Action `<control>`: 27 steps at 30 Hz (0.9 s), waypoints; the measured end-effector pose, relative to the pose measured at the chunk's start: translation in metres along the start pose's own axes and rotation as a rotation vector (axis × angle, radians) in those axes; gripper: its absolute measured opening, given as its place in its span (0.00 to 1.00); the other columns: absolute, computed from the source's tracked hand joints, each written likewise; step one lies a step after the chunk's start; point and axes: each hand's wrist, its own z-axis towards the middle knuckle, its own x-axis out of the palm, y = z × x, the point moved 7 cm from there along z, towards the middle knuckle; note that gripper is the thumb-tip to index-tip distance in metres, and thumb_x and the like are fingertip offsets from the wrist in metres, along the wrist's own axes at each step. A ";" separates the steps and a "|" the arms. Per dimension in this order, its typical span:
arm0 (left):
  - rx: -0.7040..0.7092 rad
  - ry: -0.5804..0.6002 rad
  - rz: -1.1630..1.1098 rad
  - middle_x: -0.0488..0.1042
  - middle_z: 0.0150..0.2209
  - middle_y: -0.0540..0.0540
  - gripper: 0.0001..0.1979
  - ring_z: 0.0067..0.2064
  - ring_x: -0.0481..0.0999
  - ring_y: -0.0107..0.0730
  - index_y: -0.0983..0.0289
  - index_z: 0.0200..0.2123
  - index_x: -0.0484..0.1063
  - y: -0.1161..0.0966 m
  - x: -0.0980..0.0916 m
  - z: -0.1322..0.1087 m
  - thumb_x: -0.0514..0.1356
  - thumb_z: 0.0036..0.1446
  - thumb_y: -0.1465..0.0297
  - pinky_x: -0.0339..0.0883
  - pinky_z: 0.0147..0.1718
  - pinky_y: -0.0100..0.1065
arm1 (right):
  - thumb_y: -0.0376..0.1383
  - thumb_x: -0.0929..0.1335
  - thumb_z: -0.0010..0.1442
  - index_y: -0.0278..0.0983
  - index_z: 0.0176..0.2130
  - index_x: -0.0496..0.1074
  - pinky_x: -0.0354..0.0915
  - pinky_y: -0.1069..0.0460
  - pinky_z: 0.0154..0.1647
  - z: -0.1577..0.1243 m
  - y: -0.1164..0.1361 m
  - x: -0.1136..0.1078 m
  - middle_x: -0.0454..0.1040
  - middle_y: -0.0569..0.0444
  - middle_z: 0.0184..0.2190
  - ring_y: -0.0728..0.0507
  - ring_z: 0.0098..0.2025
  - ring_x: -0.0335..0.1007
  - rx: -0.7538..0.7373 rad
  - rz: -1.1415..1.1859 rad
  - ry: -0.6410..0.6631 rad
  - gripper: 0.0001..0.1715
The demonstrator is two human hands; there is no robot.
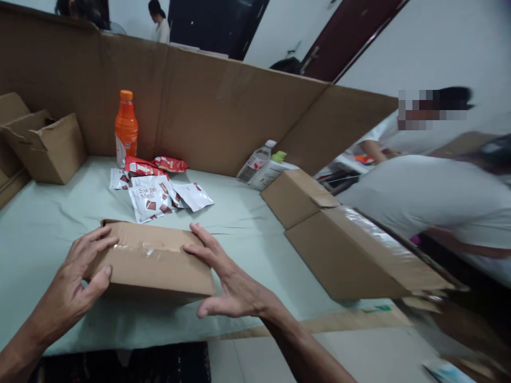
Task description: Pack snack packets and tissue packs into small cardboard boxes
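A small brown cardboard box (159, 267) with clear tape along its top lies near the front edge of the green cloth. My left hand (82, 268) grips its left end, fingers over the top edge and thumb against the front. At the right end, my right hand (223, 276) has its fingers on the top and its thumb low beside the front corner. Behind the box lie several white sachets (154, 198), one printed "Super Meal", and red packets (146, 166). An orange bottle (126, 130) stands upright behind them.
Cardboard panels (223, 114) wall the back. Open cardboard boxes (59, 149) stand at the left. At the right are a clear bottle (257, 159), a white bottle with a green cap (273, 170) and a large cardboard box (347, 250). People in white bend over beyond it.
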 end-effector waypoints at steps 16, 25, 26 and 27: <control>-0.068 0.061 -0.136 0.52 0.75 0.57 0.30 0.62 0.74 0.56 0.45 0.72 0.56 -0.019 0.042 0.013 0.57 0.69 0.57 0.79 0.29 0.32 | 0.46 0.74 0.57 0.45 0.70 0.62 0.65 0.34 0.65 -0.083 -0.023 -0.033 0.60 0.40 0.68 0.29 0.69 0.60 0.118 -0.112 -0.366 0.45; 0.210 0.264 0.065 0.59 0.71 0.69 0.26 0.68 0.67 0.62 0.62 0.64 0.68 0.009 0.151 0.046 0.58 0.65 0.64 0.76 0.56 0.56 | 0.49 0.71 0.54 0.33 0.61 0.69 0.61 0.34 0.65 -0.154 -0.173 -0.145 0.66 0.35 0.61 0.29 0.64 0.63 0.815 -0.652 -0.748 0.41; 0.219 0.264 0.083 0.61 0.70 0.70 0.25 0.66 0.69 0.63 0.63 0.63 0.69 0.013 0.158 0.045 0.59 0.64 0.65 0.74 0.56 0.59 | 0.48 0.71 0.53 0.31 0.61 0.68 0.60 0.35 0.66 -0.147 -0.191 -0.154 0.66 0.34 0.61 0.29 0.64 0.62 0.879 -0.682 -0.746 0.41; 0.221 0.261 0.094 0.63 0.69 0.71 0.24 0.65 0.71 0.64 0.63 0.61 0.71 0.017 0.163 0.043 0.59 0.64 0.65 0.74 0.56 0.61 | 0.47 0.70 0.54 0.30 0.61 0.68 0.59 0.35 0.66 -0.138 -0.206 -0.163 0.66 0.33 0.61 0.29 0.64 0.61 0.922 -0.702 -0.745 0.41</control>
